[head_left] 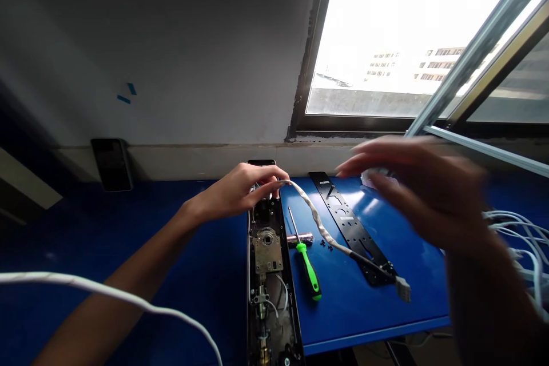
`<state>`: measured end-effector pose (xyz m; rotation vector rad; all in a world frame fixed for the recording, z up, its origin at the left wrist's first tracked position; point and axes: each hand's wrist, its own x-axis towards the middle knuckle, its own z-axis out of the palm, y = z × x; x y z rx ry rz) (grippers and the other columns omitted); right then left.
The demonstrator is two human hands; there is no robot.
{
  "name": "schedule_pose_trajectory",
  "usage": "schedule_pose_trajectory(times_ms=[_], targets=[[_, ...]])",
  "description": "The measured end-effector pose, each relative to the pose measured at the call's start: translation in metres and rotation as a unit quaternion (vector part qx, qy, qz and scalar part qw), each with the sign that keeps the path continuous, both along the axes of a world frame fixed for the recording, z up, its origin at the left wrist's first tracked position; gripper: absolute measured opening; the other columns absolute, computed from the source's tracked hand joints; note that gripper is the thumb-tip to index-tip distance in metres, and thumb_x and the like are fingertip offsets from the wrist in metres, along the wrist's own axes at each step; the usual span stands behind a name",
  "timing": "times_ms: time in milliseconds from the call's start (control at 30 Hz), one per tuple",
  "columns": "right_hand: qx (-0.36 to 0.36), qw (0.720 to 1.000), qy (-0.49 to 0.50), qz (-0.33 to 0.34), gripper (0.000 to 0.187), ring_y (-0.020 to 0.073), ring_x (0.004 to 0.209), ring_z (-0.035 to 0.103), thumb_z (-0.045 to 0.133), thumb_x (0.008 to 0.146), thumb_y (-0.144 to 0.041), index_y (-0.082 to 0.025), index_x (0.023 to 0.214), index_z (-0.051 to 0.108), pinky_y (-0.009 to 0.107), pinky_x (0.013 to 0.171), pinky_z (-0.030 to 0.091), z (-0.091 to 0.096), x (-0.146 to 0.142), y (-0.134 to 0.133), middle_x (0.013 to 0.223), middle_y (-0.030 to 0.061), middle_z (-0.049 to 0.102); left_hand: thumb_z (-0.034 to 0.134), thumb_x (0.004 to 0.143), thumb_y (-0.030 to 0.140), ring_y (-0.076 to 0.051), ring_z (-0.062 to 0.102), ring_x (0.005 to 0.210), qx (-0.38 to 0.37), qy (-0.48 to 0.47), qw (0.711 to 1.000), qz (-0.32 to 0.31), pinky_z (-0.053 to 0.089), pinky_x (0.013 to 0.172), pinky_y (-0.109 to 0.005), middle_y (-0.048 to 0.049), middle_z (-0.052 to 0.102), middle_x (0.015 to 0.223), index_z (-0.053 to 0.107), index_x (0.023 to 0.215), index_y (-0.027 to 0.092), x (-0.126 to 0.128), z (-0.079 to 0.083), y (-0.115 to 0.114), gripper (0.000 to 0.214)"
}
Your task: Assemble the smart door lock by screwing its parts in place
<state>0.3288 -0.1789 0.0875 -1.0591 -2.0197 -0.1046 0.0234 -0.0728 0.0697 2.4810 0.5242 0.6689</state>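
Observation:
My left hand (pixel 255 184) is over the far end of a long black housing (pixel 268 257) with metal lock-like parts inside. Its thumb and fingers pinch a wrapped white cable (pixel 316 216). From that pinch the cable runs right across the table, turns black and ends in a white connector (pixel 403 289). Raised above the table's right side, my right hand (pixel 422 194) is blurred, with thumb and fingers apart and nothing visible in them. A green-and-black screwdriver (pixel 309 273) lies right of the housing, its shaft near a shiny pinkish cylinder (pixel 306 238).
A black perforated plate (pixel 338 211) lies under the cable on the blue table (pixel 206 286). Small black screws (pixel 326 245) sit nearby. White cables (pixel 521 229) bunch at right; another white cord (pixel 141 301) crosses the lower left. A phone (pixel 112 164) leans on the wall.

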Motion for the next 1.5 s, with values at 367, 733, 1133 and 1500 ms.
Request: schedule_pose_trajectory(times_ms=[367, 733, 1133, 1500], targets=[[-0.115, 0.987, -0.035, 0.109, 0.015, 0.0168, 0.089, 0.069, 0.064, 0.100, -0.029, -0.023, 0.094, 0.076, 0.030, 0.078, 0.056, -0.087, -0.079, 0.113, 0.107, 0.0054, 0.076, 0.075, 0.098, 0.025, -0.024, 0.070, 0.116, 0.203, -0.226, 0.952, -0.032, 0.060, 0.100, -0.040, -0.0093, 0.080, 0.116, 0.080, 0.108, 0.021, 0.021, -0.021, 0.004, 0.012], [-0.102, 0.994, -0.009, 0.031, 0.031, 0.0122, 0.065, 0.055, 0.071, 0.098, -0.039, -0.019, 0.074, 0.073, 0.027, 0.065, 0.043, -0.094, -0.079, 0.127, 0.074, 0.0007, 0.061, 0.062, 0.100, 0.038, -0.033, 0.048, 0.151, 0.049, -0.002, 0.963, 0.266, 0.044, 0.123, -0.052, -0.0141, 0.046, 0.165, 0.067, 0.142, 0.025, -0.002, -0.054, 0.037, 0.044], [-0.038, 0.999, 0.014, -0.015, 0.030, 0.0125, 0.063, 0.046, 0.060, 0.099, -0.023, -0.020, 0.069, 0.057, 0.028, 0.060, 0.037, -0.109, -0.098, 0.120, 0.080, 0.0020, 0.057, 0.065, 0.097, 0.036, -0.036, 0.044, 0.154, 0.039, 0.043, 0.961, 0.271, 0.041, 0.126, -0.053, -0.0126, 0.040, 0.168, 0.068, 0.141, 0.028, 0.004, -0.058, 0.033, 0.045], [-0.024, 0.999, 0.039, -0.007, 0.033, 0.0116, 0.063, 0.049, 0.051, 0.104, -0.031, -0.018, 0.081, 0.070, 0.026, 0.062, 0.040, -0.106, -0.098, 0.117, 0.084, 0.0036, 0.060, 0.065, 0.096, 0.036, -0.037, 0.045, 0.152, 0.040, 0.032, 0.962, 0.267, 0.042, 0.126, -0.051, -0.0119, 0.040, 0.163, 0.067, 0.142, 0.028, 0.001, -0.062, 0.035, 0.047]])
